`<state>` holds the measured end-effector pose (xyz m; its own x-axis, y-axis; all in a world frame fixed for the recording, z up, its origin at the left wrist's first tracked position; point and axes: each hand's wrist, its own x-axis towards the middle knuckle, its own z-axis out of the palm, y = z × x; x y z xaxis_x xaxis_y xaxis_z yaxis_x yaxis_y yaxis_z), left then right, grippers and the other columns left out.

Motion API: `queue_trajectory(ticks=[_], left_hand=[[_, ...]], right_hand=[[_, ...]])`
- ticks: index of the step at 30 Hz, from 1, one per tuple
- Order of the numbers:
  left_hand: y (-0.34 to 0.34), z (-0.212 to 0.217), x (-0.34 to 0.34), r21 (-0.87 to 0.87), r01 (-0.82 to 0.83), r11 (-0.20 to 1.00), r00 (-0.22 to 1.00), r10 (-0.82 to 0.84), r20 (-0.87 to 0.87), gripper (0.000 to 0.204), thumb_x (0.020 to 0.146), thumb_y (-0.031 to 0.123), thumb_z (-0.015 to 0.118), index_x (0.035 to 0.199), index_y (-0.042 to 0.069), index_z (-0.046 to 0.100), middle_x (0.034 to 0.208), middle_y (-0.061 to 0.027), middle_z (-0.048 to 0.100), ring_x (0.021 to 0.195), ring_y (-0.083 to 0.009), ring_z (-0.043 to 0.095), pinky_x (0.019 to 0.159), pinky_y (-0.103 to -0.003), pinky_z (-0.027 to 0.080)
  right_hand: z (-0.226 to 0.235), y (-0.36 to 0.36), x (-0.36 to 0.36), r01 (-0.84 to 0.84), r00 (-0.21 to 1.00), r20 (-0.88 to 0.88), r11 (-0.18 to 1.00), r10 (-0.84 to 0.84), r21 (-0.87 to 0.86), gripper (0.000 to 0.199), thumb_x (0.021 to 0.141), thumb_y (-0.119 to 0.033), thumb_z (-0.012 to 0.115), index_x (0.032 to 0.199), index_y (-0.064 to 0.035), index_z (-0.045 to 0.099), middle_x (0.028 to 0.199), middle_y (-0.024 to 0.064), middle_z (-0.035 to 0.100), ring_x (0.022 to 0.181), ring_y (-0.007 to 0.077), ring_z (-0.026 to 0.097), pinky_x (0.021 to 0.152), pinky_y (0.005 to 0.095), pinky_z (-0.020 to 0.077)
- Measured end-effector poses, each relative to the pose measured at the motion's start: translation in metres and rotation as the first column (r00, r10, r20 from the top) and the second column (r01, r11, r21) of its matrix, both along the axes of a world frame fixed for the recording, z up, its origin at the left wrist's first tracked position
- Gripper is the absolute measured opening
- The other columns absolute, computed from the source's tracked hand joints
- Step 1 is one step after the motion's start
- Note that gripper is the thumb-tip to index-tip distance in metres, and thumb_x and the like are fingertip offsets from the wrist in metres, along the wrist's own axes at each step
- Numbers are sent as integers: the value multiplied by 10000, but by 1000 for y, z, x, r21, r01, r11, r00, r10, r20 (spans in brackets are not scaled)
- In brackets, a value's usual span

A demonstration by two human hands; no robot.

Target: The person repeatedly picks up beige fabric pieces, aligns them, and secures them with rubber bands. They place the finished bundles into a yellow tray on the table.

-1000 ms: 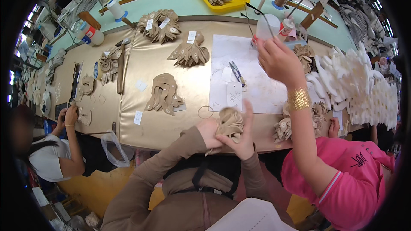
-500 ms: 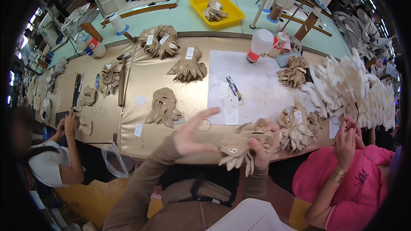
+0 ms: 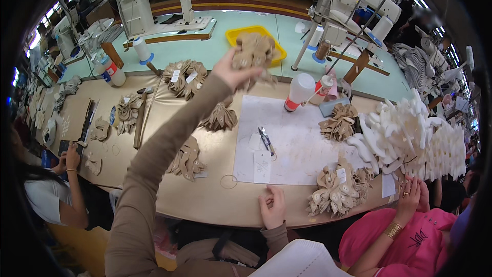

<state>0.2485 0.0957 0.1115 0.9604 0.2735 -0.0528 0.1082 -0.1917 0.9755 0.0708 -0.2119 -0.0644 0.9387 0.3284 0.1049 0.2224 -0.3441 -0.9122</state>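
My left arm stretches far forward across the table. At its end my left hand [image 3: 237, 72] grips a bundle of tan cut pieces [image 3: 254, 50], flat leather- or fabric-like parts with small holes. The bundle hangs in front of and partly over a yellow tray [image 3: 278, 53], hiding most of its inside. Near the front table edge rests my right hand [image 3: 272, 206], its fingers curled in with nothing seen in them. Under my left arm lie two more tan bundles, one [image 3: 221, 117] further back and one [image 3: 187, 160] closer, both partly covered by the sleeve.
A white sheet [image 3: 302, 149] carries pens [image 3: 266, 141] and a tag [image 3: 262, 167]. Tan bundles [image 3: 333, 190] and white foam-like pieces [image 3: 400, 133] lie right, bottles [image 3: 300, 92] behind. Co-workers' hands [image 3: 412, 193] are at both sides; sewing machines [image 3: 136, 7] stand at the back.
My left hand has swung forward and up to the yellow tray, now with a tan bundle. My right hand has let go of its bundle and come down by the front edge. The view has tilted up.
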Motion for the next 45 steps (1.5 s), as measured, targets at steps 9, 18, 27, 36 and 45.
queue_trajectory(ticks=[9,18,27,36,45], left_hand=[[40,-29,102,436,-132,890,966,17,258,620,778,406,772,1282,92,591,1268,-190,596,1198,-319,552,1023,-377,428],[79,-144,-31,771,-62,634,997,67,24,852,757,426,781,1426,37,426,1399,-267,463,1345,-351,417,1109,-411,342],[54,-159,-22,543,-66,837,865,319,-387,1139,542,489,858,1422,-3,326,1283,-228,556,1214,-348,531,1021,-390,438],[-46,-87,-173,323,33,946,997,-9,-77,798,621,202,781,1304,6,418,1112,-233,602,1045,-398,607,897,-425,498],[-104,-126,-277,569,135,812,964,25,-265,768,673,219,760,1326,-6,424,1115,-208,505,1058,-395,515,919,-483,415]], right_hand=[[-17,-6,2,215,929,-363,902,-71,374,231,935,38,566,1166,43,580,1025,82,618,838,105,613,766,232,521],[-17,-7,4,129,967,-251,934,-44,333,135,927,43,579,1052,56,628,973,72,598,815,121,620,731,238,521],[-15,-3,2,107,980,-193,944,-47,311,127,916,44,578,1030,45,635,964,74,602,809,131,603,740,252,523],[64,31,1,-14,984,176,981,-21,194,122,844,49,662,963,24,677,893,105,631,781,186,616,716,300,504],[41,76,-42,-78,902,402,976,156,-206,122,750,-51,733,860,-42,681,806,84,617,730,283,614,632,378,496]])
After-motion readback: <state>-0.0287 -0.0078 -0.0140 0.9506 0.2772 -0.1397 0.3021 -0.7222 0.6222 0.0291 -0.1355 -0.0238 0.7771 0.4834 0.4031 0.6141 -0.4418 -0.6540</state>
